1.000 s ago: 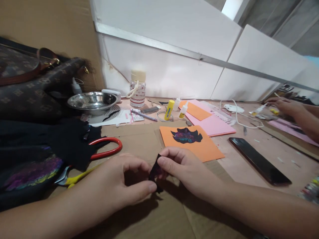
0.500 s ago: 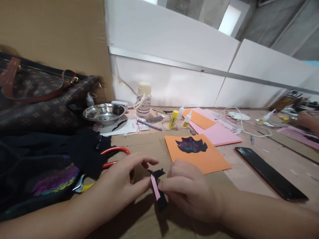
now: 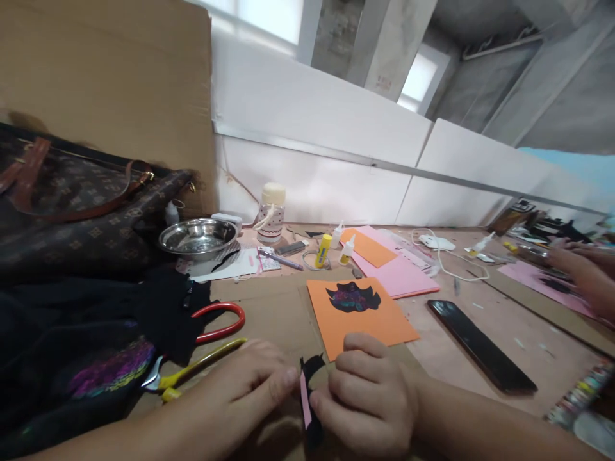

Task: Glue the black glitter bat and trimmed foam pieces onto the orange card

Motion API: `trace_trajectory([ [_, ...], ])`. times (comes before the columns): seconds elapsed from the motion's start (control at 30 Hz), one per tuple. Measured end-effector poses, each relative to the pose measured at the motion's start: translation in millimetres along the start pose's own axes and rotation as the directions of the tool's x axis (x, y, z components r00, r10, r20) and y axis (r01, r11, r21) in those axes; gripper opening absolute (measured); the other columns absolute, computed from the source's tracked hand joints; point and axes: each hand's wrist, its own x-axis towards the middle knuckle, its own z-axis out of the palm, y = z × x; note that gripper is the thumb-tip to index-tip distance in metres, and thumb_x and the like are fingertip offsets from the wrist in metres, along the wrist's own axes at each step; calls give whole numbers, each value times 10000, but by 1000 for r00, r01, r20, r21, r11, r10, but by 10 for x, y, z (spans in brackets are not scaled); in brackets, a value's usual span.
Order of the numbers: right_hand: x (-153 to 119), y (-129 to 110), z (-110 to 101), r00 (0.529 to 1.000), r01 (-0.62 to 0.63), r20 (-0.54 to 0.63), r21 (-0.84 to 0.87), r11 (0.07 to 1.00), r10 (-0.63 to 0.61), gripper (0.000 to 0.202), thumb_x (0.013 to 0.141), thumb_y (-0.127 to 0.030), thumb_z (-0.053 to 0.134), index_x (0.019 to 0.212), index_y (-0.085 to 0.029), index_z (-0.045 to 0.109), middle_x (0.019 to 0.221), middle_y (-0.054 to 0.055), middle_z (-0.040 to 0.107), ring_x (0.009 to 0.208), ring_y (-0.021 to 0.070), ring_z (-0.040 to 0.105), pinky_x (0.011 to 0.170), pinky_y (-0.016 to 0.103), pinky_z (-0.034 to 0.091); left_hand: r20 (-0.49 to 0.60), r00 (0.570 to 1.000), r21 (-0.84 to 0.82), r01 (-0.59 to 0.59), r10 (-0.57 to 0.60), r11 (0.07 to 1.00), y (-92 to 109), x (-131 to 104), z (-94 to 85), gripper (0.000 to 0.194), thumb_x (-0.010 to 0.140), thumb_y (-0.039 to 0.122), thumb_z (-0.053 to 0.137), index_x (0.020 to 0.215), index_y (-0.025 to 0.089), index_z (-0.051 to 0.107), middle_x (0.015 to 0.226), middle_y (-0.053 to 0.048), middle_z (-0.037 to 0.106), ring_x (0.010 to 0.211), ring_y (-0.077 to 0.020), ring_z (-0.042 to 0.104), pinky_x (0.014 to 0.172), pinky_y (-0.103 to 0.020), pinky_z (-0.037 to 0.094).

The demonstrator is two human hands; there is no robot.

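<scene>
Low in the middle of the head view is a small black cut piece [image 3: 314, 432] with a narrow pink strip [image 3: 305, 402] along its left edge. My left hand [image 3: 257, 387] is closed, its thumb and fingers pinching the left side of this piece. Curled into a fist on the other side, my right hand [image 3: 368, 400] pinches its right edge between thumb and forefinger. Beyond the hands an orange sheet [image 3: 394, 326] carries a black leaf-like cutout [image 3: 353, 298] with purple and teal shimmer. Scissors [image 3: 221, 333] with one red handle and a yellow one lie left of my left hand.
Black cloth [image 3: 72, 320] and a brown handbag [image 3: 72, 218] fill the left side. A metal bowl [image 3: 199, 237], a bottle [image 3: 271, 214], a glue stick [image 3: 323, 251] and pink sheets [image 3: 403, 272] stand farther back. A phone [image 3: 480, 346] lies right; another person's hand [image 3: 581, 269] shows beyond it.
The view has tilted up, so things appear lower. My left fingers, raised and apart before, have come down and closed on the black piece. My right hand keeps its pinch.
</scene>
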Motion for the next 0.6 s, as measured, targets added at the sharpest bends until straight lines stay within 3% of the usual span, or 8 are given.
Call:
trace_trajectory([
  [0.1, 7, -11, -14, 1000, 8, 8, -4, 1000, -8, 235, 1056, -98, 616, 900, -145, 785, 630, -34, 639, 597, 154, 490, 663, 359, 428, 24, 993, -135, 117, -115, 984, -35, 32, 44, 483, 996, 647, 536, 941, 222, 758, 987, -42, 797, 963, -242, 697, 890, -306, 520],
  [0.23, 15, 1, -13, 999, -11, 48, 0, 1000, 11, 257, 1093, -103, 593, 902, -139, 760, 618, -37, 618, 594, 156, 469, 653, 359, 405, 50, 976, -286, 215, -210, 934, -108, 63, 87, 381, 867, 610, 667, 847, 229, 683, 865, -9, 779, 861, -224, 681, 823, -301, 520],
  [0.33, -7, 22, 14, 996, -45, 82, 24, 999, 43, 226, 1114, -111, 544, 1022, -129, 749, 649, -23, 638, 618, 174, 502, 657, 362, 408, 9, 974, -327, 217, -227, 920, -148, 83, 62, 394, 856, 621, 718, 836, 229, 676, 865, -6, 775, 853, -215, 667, 809, -299, 494],
  [0.47, -61, 52, 33, 979, -182, 102, 73, 981, 174, 187, 1073, -92, 502, 1148, -154, 661, 753, 1, 715, 644, 179, 530, 658, 354, 419, -31, 972, -391, 204, -234, 898, -167, 133, 2, 466, 833, 678, 772, 809, 228, 653, 889, -54, 824, 886, -244, 725, 858, -334, 525],
  [0.6, -100, 92, 26, 962, -259, 130, 150, 954, 241, 361, 974, 0, 540, 1305, -140, 571, 821, 19, 739, 688, 175, 569, 708, 336, 465, -27, 970, -500, 197, -242, 844, -210, 175, -17, 555, 769, 747, 839, 797, 247, 600, 918, -87, 864, 909, -267, 794, 895, -368, 582],
])
